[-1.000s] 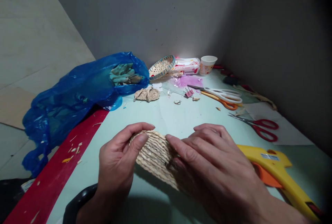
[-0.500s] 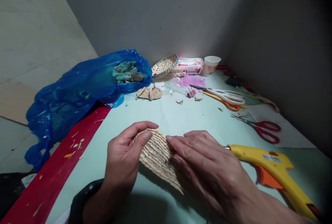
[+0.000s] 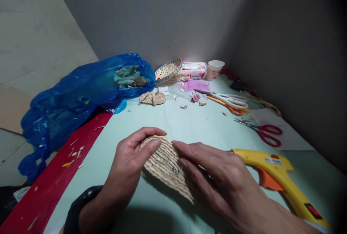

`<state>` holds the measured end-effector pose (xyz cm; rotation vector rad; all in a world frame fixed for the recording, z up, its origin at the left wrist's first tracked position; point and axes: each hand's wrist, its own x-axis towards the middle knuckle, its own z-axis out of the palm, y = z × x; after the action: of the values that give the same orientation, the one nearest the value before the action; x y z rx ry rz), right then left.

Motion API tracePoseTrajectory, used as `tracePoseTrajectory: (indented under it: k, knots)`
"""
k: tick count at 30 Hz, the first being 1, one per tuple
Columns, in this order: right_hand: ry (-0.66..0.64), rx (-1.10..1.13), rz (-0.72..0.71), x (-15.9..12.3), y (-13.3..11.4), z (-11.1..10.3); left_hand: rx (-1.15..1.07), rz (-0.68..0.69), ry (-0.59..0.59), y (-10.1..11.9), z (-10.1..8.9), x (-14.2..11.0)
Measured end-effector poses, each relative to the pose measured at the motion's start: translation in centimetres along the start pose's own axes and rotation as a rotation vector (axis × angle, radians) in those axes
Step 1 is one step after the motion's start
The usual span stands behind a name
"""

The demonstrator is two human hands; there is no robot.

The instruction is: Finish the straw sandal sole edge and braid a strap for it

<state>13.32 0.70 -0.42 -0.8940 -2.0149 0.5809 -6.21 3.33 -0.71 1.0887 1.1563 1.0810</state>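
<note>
A flat piece of braided straw (image 3: pixel 165 163), its cords stitched in side-by-side rows, is held tilted above the table. My left hand (image 3: pixel 132 158) grips its left end, thumb on the face and fingers curled behind the top edge. Along the upper right edge, my right hand (image 3: pixel 217 172) has its thumb and index finger closed on the piece; its other fingers are partly hidden. A small dark curled mark shows on the straw near the right thumb. Just right of that hand lies a yellow glue gun (image 3: pixel 273 165) with an orange trigger.
Red-handled scissors (image 3: pixel 267 133) and white-handled scissors (image 3: pixel 227 98) lie on the right. At the back stand a paper cup (image 3: pixel 215 69), a tissue pack (image 3: pixel 193 70) and a woven basket (image 3: pixel 169 70). A small straw piece (image 3: pixel 152 98) lies near a blue plastic bag (image 3: pixel 78 82).
My right hand has shifted slightly on the straw piece, uncovering more of the dark curled mark. My left hand keeps its grip. The whole view has shifted a little.
</note>
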Motion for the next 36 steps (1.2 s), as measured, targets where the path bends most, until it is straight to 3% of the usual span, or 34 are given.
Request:
tracePoseTrajectory:
  k: [8,12,15,21,24,29,36]
  knots:
    - [-0.016,0.057,-0.037,-0.2,0.6,0.8,-0.189,-0.135,0.037,-0.1,0.2,-0.1]
    - [-0.035,0.049,0.012,-0.2,0.6,0.6,-0.176,-0.161,-0.037,0.2,0.0,0.3]
    - [-0.081,0.029,0.067,-0.1,0.6,0.2,-0.075,-0.145,-0.108,0.7,-0.4,0.7]
    - [-0.214,0.005,0.129,0.2,0.0,-0.5,0.351,0.03,-0.192,1.2,-0.9,1.1]
    - [-0.267,-0.008,0.164,0.4,-0.7,-1.3,0.38,0.038,-0.157,1.2,-1.0,1.1]
    - [-0.24,-0.126,0.274,0.2,-1.0,-2.8,0.414,0.053,-0.069,1.4,-1.6,1.0]
    - [-0.215,-0.107,0.286,0.0,-1.0,-2.7,0.509,0.122,-0.227,1.6,-1.8,1.3]
